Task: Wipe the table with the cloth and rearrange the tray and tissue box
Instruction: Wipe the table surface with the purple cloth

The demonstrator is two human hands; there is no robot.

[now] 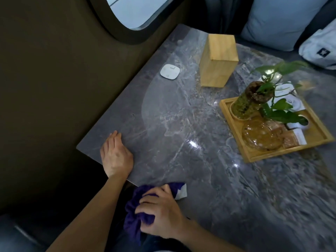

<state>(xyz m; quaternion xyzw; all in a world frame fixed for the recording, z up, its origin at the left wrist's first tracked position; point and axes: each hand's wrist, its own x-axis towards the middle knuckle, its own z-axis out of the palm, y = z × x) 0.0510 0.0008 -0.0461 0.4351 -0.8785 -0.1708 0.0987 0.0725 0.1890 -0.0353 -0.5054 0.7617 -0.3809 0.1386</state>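
A grey marble table (181, 115) fills the view. My right hand (160, 213) grips a bunched dark purple cloth (134, 220) at the table's near edge, with a bit of white tissue showing beside it. My left hand (115, 153) rests flat, palm down, on the near left corner of the table, holding nothing. A wooden tissue box (218, 60) stands upright toward the far side. A wooden tray (254, 153) sits at the right, carrying a potted green plant (254, 99), a glass ashtray (260, 135) and some cards.
A small white square device (170, 72) lies on the table left of the tissue box. A dark wall with a rounded window (131, 11) runs along the left. A blue cushion (283, 20) and a white bag (320, 48) sit on the seat beyond.
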